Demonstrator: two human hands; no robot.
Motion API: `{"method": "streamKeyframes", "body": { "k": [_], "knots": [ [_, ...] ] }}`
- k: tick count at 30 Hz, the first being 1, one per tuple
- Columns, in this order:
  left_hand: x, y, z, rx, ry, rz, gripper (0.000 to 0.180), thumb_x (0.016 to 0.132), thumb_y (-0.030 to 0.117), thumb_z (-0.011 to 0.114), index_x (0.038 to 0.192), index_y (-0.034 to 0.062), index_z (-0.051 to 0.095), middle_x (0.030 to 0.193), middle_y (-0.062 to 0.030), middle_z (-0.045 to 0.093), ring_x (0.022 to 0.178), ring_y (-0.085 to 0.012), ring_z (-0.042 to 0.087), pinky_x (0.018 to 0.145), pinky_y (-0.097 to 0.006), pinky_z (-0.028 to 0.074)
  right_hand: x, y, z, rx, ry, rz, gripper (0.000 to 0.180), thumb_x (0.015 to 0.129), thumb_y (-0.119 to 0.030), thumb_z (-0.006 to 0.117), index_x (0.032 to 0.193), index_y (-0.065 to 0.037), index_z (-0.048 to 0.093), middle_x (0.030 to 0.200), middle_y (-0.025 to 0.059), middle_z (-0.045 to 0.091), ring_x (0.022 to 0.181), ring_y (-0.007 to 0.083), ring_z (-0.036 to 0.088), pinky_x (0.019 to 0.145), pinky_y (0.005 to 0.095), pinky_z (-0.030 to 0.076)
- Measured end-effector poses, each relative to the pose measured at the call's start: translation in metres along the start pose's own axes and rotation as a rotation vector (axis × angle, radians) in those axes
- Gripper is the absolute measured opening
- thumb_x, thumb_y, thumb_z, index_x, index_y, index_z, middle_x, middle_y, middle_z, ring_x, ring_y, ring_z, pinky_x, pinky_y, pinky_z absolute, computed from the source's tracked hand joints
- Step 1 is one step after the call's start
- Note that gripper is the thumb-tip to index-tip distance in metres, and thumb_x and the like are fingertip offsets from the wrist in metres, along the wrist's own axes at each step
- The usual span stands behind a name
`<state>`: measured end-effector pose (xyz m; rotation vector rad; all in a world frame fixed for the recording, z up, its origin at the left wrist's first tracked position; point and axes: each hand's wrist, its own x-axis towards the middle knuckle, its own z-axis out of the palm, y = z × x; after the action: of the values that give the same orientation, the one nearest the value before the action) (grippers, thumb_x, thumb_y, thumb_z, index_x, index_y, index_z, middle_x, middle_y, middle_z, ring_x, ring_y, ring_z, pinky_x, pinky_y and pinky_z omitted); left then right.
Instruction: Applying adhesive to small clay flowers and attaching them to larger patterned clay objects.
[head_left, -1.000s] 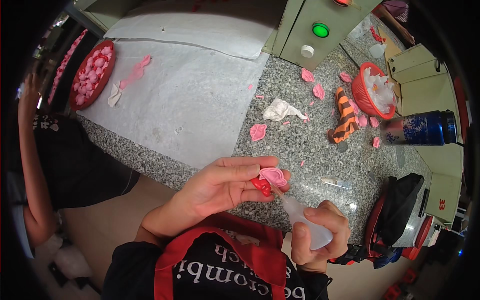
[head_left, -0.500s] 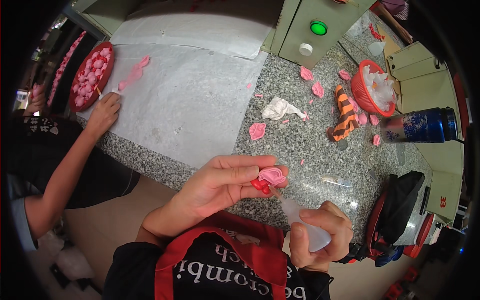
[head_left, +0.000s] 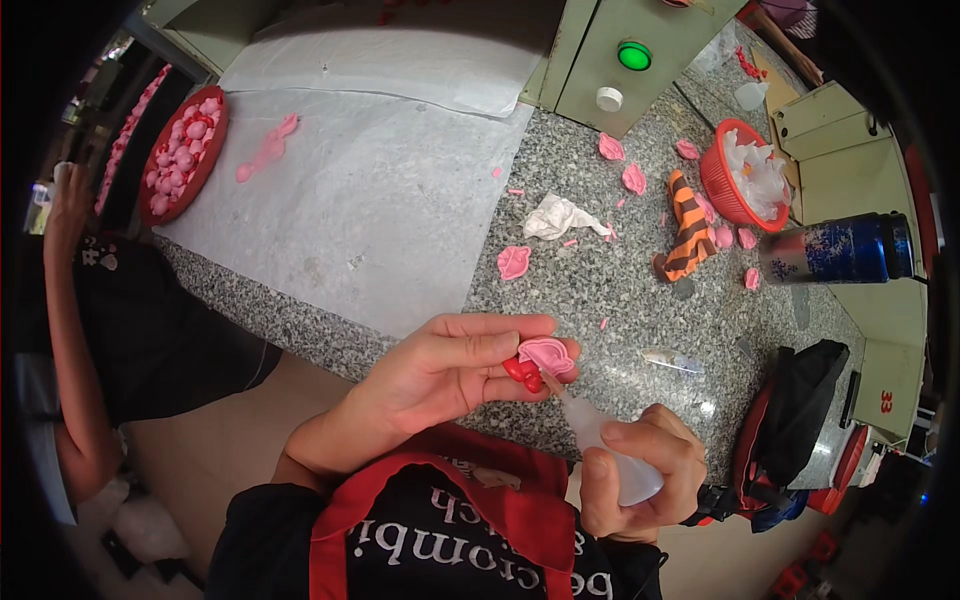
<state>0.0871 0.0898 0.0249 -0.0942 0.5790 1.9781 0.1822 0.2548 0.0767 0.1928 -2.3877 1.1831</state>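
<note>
Between the thumb and fingers of my left hand [head_left: 450, 365] is a small pink moulded piece [head_left: 544, 355] with a raised rim. A glossy red part [head_left: 522, 374] sits against its lower left side; whether the two are joined I cannot tell. My right hand [head_left: 645, 470] grips a translucent white squeeze bottle [head_left: 625, 468], tilted up to the left. The bottle's thin nozzle meets the pink piece near its lower edge, beside the red part. Similar pink pieces [head_left: 514, 262] lie on the speckled worktop beyond my hands.
White paper [head_left: 370, 210] covers the worktop's left part, with a red bowl of pink balls [head_left: 205, 165] at its edge. Rightward are a crumpled tissue [head_left: 560, 217], a striped orange-brown piece [head_left: 688, 225], a red basket [head_left: 735, 190], a blue flask [head_left: 838, 250] and a co-worker's arm [head_left: 62, 330] far left.
The co-worker's hand at the left has drawn back from the paper and bowl, leaving a pink lump there. My own hands, the pink piece and the bottle have barely shifted.
</note>
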Motion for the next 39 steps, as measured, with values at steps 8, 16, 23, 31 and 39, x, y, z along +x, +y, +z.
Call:
{"method": "streamKeyframes", "body": {
  "k": [8, 16, 23, 31, 39],
  "knots": [
    [0.000, 0.000, 0.001, 0.004, -0.013, 0.000, 0.035, 0.087, 0.011, 0.043, 0.119, -0.0019, 0.045, 0.119, -0.0270, 0.044, 0.110, -0.0381, 0.045, 0.085, -0.038, 0.044, 0.001, 0.002, 0.002, 0.010, 0.012, -0.020, 0.026, 0.065, -0.005, 0.067, 0.085, -0.006, 0.051, 0.063, 0.0033, 0.060, 0.041, 0.0144, 0.049, 0.039, 0.0243, 0.038],
    [0.001, 0.000, 0.001, -0.001, -0.034, 0.001, 0.034, 0.087, 0.012, 0.044, 0.118, -0.0001, 0.046, 0.121, -0.0263, 0.042, 0.112, -0.0374, 0.044, 0.092, -0.041, 0.040, 0.001, 0.002, 0.001, -0.004, 0.034, -0.053, 0.026, 0.063, -0.003, 0.066, 0.084, -0.004, 0.051, 0.065, 0.0026, 0.060, 0.040, 0.0130, 0.048, 0.037, 0.0230, 0.037],
    [0.001, 0.000, 0.002, 0.014, -0.030, 0.014, 0.034, 0.086, 0.012, 0.045, 0.118, 0.0002, 0.046, 0.121, -0.0257, 0.043, 0.113, -0.0377, 0.043, 0.092, -0.041, 0.040, 0.000, 0.006, 0.003, -0.018, 0.049, -0.094, 0.026, 0.062, -0.002, 0.065, 0.083, -0.002, 0.050, 0.066, 0.0026, 0.060, 0.039, 0.0120, 0.047, 0.037, 0.0223, 0.036],
    [0.000, -0.001, -0.005, -0.035, -0.033, 0.012, 0.033, 0.085, 0.010, 0.047, 0.117, 0.0003, 0.048, 0.121, -0.0266, 0.042, 0.113, -0.0389, 0.042, 0.092, -0.044, 0.039, -0.001, 0.005, 0.004, -0.040, 0.067, -0.063, 0.026, 0.062, 0.000, 0.065, 0.083, -0.003, 0.050, 0.065, 0.0034, 0.060, 0.040, 0.0130, 0.047, 0.037, 0.0231, 0.036],
    [0.003, -0.003, -0.004, -0.037, -0.051, 0.033, 0.032, 0.085, 0.008, 0.046, 0.117, 0.0021, 0.048, 0.123, -0.0260, 0.041, 0.114, -0.0392, 0.040, 0.092, -0.045, 0.039, -0.005, 0.008, -0.004, -0.045, 0.091, -0.019, 0.025, 0.062, 0.000, 0.064, 0.083, -0.003, 0.050, 0.066, 0.0038, 0.060, 0.040, 0.0138, 0.047, 0.037, 0.0233, 0.035]
  ]
}}
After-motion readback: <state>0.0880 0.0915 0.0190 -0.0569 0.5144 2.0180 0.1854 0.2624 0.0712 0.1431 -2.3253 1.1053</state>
